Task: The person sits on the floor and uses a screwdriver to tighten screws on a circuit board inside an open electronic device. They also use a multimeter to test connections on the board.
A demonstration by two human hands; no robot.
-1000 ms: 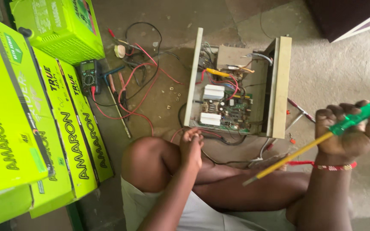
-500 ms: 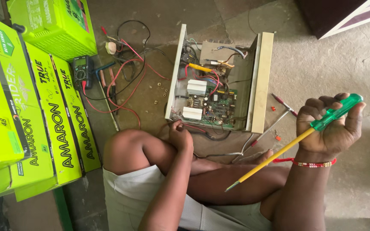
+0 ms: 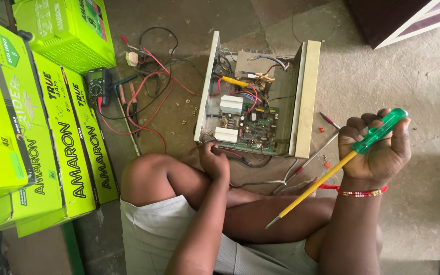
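Light shorts [image 3: 159, 226], beaded red wristband [image 3: 363, 192]

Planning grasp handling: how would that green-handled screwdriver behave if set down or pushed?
The screwdriver in the right hand looks rigid: its long yellow shaft stays straight. The round handle would probably roll on the floor. Likely light, held loosely.

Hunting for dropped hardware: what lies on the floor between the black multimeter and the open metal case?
In the head view, between the multimeter and the open case lie tangled red and black wires and a few small loose nuts or screws on bare floor.
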